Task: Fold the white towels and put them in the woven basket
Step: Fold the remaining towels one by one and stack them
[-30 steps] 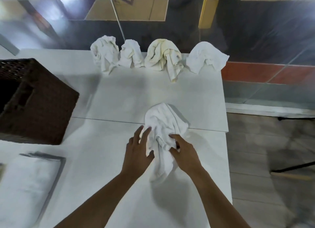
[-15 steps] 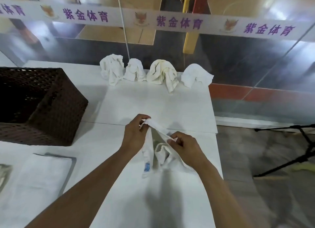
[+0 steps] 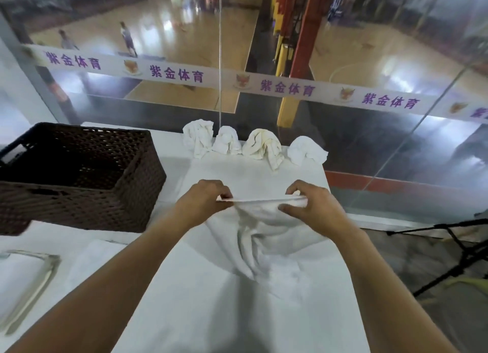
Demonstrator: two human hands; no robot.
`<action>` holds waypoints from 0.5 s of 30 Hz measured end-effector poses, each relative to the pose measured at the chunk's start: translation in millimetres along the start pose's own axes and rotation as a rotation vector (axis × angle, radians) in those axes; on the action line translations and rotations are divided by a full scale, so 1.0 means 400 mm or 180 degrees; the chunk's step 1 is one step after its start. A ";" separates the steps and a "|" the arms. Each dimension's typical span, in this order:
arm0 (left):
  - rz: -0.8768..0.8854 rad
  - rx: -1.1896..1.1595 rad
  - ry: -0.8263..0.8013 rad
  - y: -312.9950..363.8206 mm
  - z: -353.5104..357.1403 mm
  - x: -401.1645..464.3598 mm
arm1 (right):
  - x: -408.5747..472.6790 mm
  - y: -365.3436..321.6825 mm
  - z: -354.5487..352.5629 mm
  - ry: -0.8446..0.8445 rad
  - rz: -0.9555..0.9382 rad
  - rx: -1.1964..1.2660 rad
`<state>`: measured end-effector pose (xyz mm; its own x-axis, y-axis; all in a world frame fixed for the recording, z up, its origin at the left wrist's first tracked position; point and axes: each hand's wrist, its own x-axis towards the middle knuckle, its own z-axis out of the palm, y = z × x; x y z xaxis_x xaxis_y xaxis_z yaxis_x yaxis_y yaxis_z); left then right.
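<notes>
At frame centre, left hand and right hand pinch a towel's top edge taut, cloth draping onto the surface. Basket left; four towels line the far edge.

Bare forearms — no sleeves, no jewellery

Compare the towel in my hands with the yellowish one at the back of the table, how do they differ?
The held towel is white; the back towel looks yellowish. The held towel is stretched along one edge between the left hand and right hand; the back towel sits bunched and untouched. Both are unfolded.
</notes>
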<state>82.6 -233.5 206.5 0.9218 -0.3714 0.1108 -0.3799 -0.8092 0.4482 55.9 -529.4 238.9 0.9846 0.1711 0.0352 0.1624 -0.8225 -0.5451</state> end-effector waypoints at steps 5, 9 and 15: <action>-0.0332 -0.0211 0.0453 -0.042 -0.015 -0.087 | -0.001 -0.023 -0.044 -0.0185 0.0050 -0.1490; -0.0470 -0.0699 0.0905 -0.050 -0.035 -0.140 | -0.014 -0.053 -0.091 0.0641 0.0308 -0.0756; -0.0379 -0.0070 0.0211 -0.058 -0.093 -0.210 | 0.027 -0.088 -0.114 0.1388 0.0906 0.1848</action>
<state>16.8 -166.6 220.0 0.9636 -0.2419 0.1138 -0.2664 -0.8354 0.4808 63.6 -523.5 296.8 0.9393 -0.3315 0.0888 -0.0415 -0.3666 -0.9295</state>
